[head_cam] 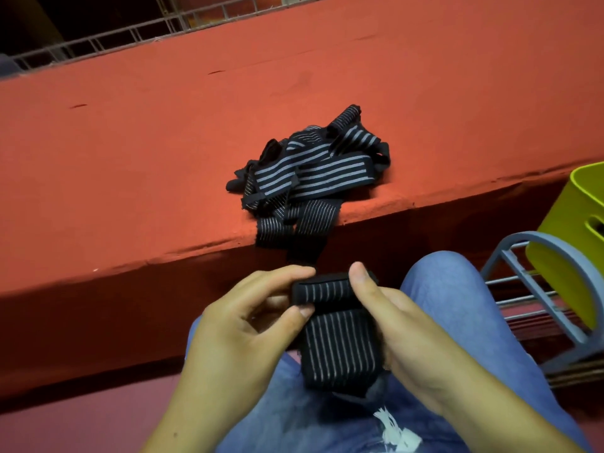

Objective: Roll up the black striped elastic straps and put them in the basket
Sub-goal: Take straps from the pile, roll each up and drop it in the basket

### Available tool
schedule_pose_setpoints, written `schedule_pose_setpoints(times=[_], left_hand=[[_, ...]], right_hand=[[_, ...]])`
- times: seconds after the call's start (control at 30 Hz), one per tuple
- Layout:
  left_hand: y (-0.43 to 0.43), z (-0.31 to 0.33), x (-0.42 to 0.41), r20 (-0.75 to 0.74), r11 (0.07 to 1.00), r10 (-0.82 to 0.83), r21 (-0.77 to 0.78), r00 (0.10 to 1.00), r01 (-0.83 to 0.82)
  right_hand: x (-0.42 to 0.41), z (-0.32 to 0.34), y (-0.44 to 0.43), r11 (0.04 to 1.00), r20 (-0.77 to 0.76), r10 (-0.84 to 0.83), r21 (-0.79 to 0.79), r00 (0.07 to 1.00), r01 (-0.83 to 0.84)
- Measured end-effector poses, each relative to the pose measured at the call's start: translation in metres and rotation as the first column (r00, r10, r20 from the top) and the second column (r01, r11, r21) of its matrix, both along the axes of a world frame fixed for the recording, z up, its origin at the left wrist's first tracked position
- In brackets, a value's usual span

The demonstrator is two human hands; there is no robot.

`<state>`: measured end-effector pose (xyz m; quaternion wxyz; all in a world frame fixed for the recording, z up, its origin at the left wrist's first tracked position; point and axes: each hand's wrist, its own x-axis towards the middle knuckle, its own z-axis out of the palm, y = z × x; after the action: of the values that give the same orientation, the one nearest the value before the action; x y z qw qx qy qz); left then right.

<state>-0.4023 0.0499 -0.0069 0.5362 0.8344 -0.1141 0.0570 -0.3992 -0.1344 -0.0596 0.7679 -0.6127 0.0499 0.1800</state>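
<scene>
Hands, two, both on one strap [340, 348]. The left hand [248, 322] pinches the rolled top end between thumb and forefinger. The right hand [405, 328] pinches the roll's other end, thumb on top, its fingers hidden behind the cloth.
Strap: black with pale stripes, partly rolled. Its loose tail hangs below the hands over the jeans [457, 289]; the bottom edge is hard to make out.
Pile of straps [310, 171], one, beyond the hands on the red surface [163, 142]. It is tangled, so the count cannot be told. Two ends droop over the near edge toward the hands.
Basket [568, 243], one, yellow-green, right of the right hand and well apart. It is cut off by the frame edge and rests on a blue metal rack [526, 237]; its inside is not visible.
Railing [130, 34], far beyond the pile, dim.
</scene>
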Motion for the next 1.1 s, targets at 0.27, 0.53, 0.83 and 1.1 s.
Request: schedule_pose_setpoints(times=[0.27, 0.53, 0.83, 1.1], left_hand=[[0.003, -0.007, 0.002, -0.214, 0.982, -0.105, -0.175, 0.971, 0.068], [0.008, -0.025, -0.006, -0.296, 0.949, -0.127, -0.315, 0.947, 0.028], [0.014, -0.021, -0.006, -0.245, 0.958, -0.063, -0.287, 0.967, -0.01], [0.006, -0.019, 0.007, -0.189, 0.953, -0.11, -0.297, 0.976, 0.05]], right_hand=[[0.003, 0.002, -0.002, 0.998, 0.049, -0.039, 0.061, 0.998, 0.035], [0.004, 0.002, -0.004, 0.998, 0.134, 0.017, 0.063, 0.991, -0.025], [0.0, 0.002, 0.004, 0.995, 0.111, 0.081, -0.069, 0.991, -0.073], [0.006, 0.004, 0.008, 0.989, 0.265, -0.071, -0.11, 0.962, 0.103]])
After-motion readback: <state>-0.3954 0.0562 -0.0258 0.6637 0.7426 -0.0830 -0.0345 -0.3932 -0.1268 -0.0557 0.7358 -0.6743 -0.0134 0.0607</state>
